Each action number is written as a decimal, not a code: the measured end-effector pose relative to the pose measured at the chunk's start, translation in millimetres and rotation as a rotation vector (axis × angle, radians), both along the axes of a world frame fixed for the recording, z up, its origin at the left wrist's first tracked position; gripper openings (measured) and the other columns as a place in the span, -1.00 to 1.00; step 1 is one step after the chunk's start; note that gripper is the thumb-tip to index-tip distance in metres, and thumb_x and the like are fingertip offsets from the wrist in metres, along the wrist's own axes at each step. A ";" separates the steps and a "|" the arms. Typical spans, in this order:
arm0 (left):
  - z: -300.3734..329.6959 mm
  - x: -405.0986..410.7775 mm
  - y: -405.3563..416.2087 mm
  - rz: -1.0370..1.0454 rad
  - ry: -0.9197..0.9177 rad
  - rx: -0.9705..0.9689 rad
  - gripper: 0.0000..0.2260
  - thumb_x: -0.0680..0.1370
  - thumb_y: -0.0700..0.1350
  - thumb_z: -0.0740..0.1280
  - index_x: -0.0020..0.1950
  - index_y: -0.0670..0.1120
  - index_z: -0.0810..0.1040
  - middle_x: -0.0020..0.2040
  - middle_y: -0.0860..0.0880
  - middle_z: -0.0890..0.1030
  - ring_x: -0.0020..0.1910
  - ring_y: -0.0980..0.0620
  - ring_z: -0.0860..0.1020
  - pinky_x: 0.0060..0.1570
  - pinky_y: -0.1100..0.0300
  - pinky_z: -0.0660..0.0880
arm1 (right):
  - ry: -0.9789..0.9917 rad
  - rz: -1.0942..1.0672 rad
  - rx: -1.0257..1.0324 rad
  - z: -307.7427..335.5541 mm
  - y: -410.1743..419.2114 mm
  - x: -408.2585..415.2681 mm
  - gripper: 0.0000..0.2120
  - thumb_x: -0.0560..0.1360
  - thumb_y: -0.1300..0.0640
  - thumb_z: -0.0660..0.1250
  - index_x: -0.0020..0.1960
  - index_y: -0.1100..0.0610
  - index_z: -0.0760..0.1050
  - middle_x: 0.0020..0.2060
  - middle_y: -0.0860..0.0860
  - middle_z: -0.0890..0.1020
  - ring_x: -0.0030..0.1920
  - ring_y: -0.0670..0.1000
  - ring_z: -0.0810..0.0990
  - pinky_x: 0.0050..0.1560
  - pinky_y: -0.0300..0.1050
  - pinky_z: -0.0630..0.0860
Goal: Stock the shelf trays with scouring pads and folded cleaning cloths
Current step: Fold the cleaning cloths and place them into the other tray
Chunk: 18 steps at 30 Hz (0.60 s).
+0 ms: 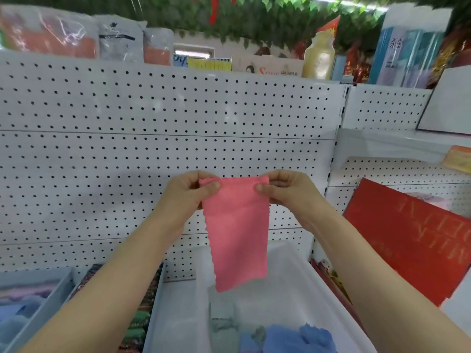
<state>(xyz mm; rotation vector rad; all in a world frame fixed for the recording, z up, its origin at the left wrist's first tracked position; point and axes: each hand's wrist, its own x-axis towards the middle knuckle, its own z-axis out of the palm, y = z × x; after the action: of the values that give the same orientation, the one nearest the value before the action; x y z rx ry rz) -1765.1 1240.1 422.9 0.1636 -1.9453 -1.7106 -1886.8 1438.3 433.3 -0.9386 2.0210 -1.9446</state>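
1. I see my left hand (190, 192) pinching the upper left corner of a pink cloth (238, 233), thumb on the near face and fingers curled behind it.
2. My right hand (285, 191) pinches the upper right corner the same way, so both hands are grasping the cloth by its top edge.
3. The cloth hangs free from those two corners, in the air in front of the pegboard (127, 149). Its lower end dangles above a white tray (293, 271) without touching it.
4. The cloth looks narrow and long, with a scalloped edge down its left side. I cannot tell whether it is a single layer or folded.
5. In the tray under it lie blue cloths (300, 337) and a grey-green one (224, 322), loosely heaped near the front.
6. Left of that tray, beyond a row of dark patterned items (139, 324), a second tray (48, 301) holds pale blue and lilac cloths.
7. To my right a red board (407, 240) leans against the shelving.
8. Bagged goods (48, 34) and a yellow bottle (318, 54) stand on the top shelf.
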 end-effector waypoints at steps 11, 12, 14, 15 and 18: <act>42.3 7.3 -17.3 0.091 -0.061 -0.381 -0.78 0.45 -0.22 0.51 0.02 0.02 0.63 -0.14 -0.05 0.69 -0.18 0.09 0.62 -0.10 0.22 0.54 | 0.040 -0.005 -0.133 22.2 -18.6 1.9 -0.84 0.45 0.30 0.48 0.03 0.21 0.67 -0.08 0.22 0.71 -0.01 0.18 0.70 0.18 0.07 0.60; 45.6 8.2 -18.2 0.084 -0.056 -0.380 -0.78 0.44 -0.22 0.52 0.01 0.03 0.66 -0.12 -0.06 0.69 -0.15 0.07 0.63 -0.05 0.21 0.56 | 0.042 -0.001 -0.145 23.4 -18.2 2.1 -0.84 0.45 0.30 0.48 0.03 0.20 0.67 -0.08 0.22 0.71 -0.01 0.18 0.70 0.18 0.07 0.61; 52.0 11.2 -19.9 0.058 -0.047 -0.370 -0.82 0.45 -0.22 0.51 -0.02 0.02 0.70 -0.08 -0.08 0.70 -0.07 -0.01 0.66 0.05 0.17 0.59 | 0.043 0.013 -0.165 25.4 -16.5 1.4 -0.84 0.45 0.30 0.48 0.02 0.20 0.67 -0.09 0.22 0.72 -0.02 0.16 0.71 0.17 0.07 0.61; 54.8 13.0 -20.5 0.039 -0.042 -0.364 -0.86 0.47 -0.22 0.49 -0.04 0.00 0.71 -0.09 -0.08 0.71 -0.05 -0.04 0.67 0.06 0.14 0.60 | 0.044 0.022 -0.170 26.2 -15.4 0.6 -0.84 0.46 0.30 0.47 0.03 0.20 0.67 -0.09 0.22 0.72 -0.03 0.15 0.71 0.17 0.06 0.60; 60.2 15.3 -21.9 0.037 -0.024 -0.364 -0.91 0.53 -0.21 0.43 -0.08 -0.04 0.71 -0.11 -0.06 0.72 -0.04 -0.10 0.67 0.08 0.09 0.60 | 0.049 0.061 -0.172 27.4 -13.1 -1.6 -0.84 0.49 0.30 0.43 0.07 0.22 0.65 -0.06 0.19 0.72 -0.03 0.12 0.71 0.17 0.04 0.60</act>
<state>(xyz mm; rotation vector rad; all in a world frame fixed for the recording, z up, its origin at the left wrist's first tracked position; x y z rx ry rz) -1749.8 1218.2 483.1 0.0846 -2.2171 -1.3081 -1888.4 1425.2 460.7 -1.0822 1.8493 -2.1081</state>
